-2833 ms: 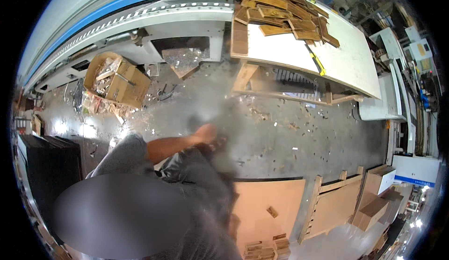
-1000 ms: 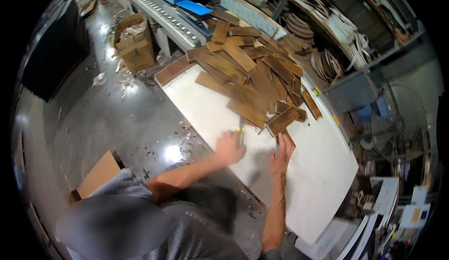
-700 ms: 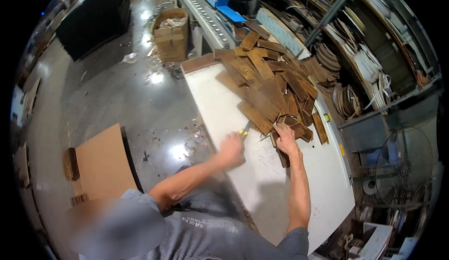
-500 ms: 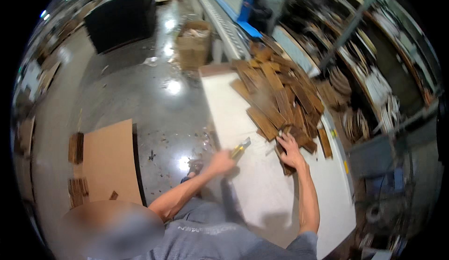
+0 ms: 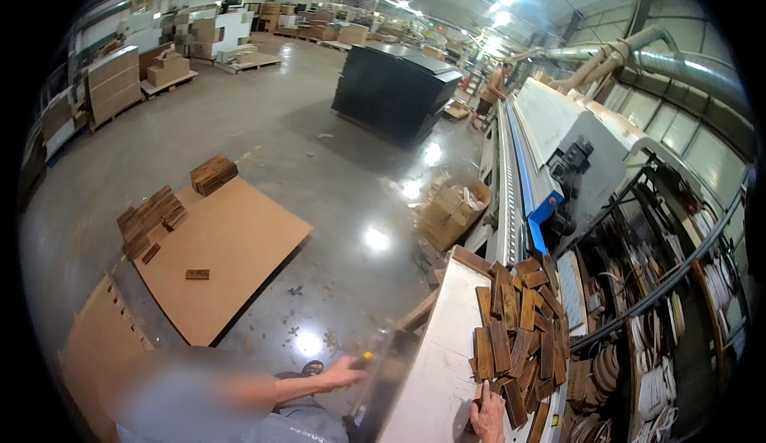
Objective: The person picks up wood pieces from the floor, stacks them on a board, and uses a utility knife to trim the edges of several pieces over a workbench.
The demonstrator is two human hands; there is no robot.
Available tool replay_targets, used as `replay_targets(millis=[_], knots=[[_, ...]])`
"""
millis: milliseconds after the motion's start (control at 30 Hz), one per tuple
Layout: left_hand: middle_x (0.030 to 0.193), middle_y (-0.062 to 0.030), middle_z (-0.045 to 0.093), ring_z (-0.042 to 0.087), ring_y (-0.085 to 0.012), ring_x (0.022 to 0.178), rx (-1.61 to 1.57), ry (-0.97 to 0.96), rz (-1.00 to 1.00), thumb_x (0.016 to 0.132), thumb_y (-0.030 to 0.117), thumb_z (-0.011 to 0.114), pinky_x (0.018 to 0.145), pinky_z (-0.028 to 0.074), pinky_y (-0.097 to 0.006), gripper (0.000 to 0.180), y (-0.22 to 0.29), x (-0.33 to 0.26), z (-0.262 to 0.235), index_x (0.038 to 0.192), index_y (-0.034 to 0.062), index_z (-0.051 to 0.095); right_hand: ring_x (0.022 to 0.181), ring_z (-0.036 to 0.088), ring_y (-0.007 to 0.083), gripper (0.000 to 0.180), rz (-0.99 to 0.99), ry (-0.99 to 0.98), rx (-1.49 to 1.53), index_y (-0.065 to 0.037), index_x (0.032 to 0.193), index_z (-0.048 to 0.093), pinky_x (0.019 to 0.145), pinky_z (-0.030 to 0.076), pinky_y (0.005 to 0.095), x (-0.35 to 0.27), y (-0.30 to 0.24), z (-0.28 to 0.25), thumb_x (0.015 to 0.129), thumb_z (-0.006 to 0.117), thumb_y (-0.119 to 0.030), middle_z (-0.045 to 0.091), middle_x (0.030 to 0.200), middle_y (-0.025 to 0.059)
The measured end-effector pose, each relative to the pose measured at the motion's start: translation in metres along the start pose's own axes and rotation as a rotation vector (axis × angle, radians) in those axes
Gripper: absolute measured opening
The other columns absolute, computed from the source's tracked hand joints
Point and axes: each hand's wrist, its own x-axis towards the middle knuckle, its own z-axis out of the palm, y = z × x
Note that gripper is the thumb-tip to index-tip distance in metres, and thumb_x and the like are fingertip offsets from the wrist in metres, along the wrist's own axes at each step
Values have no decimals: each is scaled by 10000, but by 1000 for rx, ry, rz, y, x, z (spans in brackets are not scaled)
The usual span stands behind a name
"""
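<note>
My left hand point(image 5: 343, 374) is closed around a utility knife point(image 5: 368, 356), only part of whose yellow body shows past my fingers. It hovers off the left side of the white-topped table point(image 5: 429, 363). At the near edge of a heap of brown wooden strips point(image 5: 519, 327), my right hand point(image 5: 487, 419) rests with its index finger stretched out against a strip. Its other fingers are partly hidden by the lower rim of the picture. The strips lie crossed and overlapping along the table's right side.
Left on the floor lies a brown board point(image 5: 231, 244) with stacked wooden strips point(image 5: 155, 218) on its edge. A cardboard box point(image 5: 453, 212) stands by a long machine point(image 5: 519, 180). Beyond is a black stack point(image 5: 395, 96). Shelving point(image 5: 670, 283) flanks the table's right; a person point(image 5: 496, 88) stands far off.
My view has swung up and leftward, bringing more of the hall in. The knife in my left hand, earlier seen with its blade over the tabletop, is now beside the table's left edge.
</note>
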Motion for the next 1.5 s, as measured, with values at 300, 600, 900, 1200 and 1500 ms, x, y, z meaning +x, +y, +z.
replay_targets(millis=[300,600,900,1200,1500], knots=[[848,-4,671,608,-82,721,-410,-371,54,923,280,753,636,515,-268,329,65,-35,70,1131,28,721,946,713,278,520,69,-346,1407,72,1339,518,877,573,384,-25,-138,52,939,662,-226,706,1076,179],[832,-39,708,650,-107,697,-397,26,-29,865,199,805,607,530,-262,229,26,-37,74,971,5,743,1014,678,350,749,279,-108,852,32,1370,478,890,534,412,-33,-178,64,815,817,-339,688,1109,246],[761,21,612,557,-80,654,-402,-343,-130,817,249,860,577,455,-241,283,43,-33,73,894,52,671,1155,559,297,669,-34,179,805,4,1407,503,971,473,396,-67,-190,78,865,812,-239,571,1239,178],[891,-59,678,612,-126,762,-26,16,205,906,274,714,631,492,-286,296,2,11,90,1046,15,680,1027,581,412,761,-71,76,372,100,1467,390,901,471,463,-38,-158,97,843,678,-226,601,1114,281],[800,-46,556,526,-148,675,-13,-132,-283,986,308,540,596,453,-318,289,34,-7,32,881,44,590,1173,502,361,765,-41,184,241,14,1418,483,1014,391,478,-6,-134,132,736,791,-149,563,1294,186]])
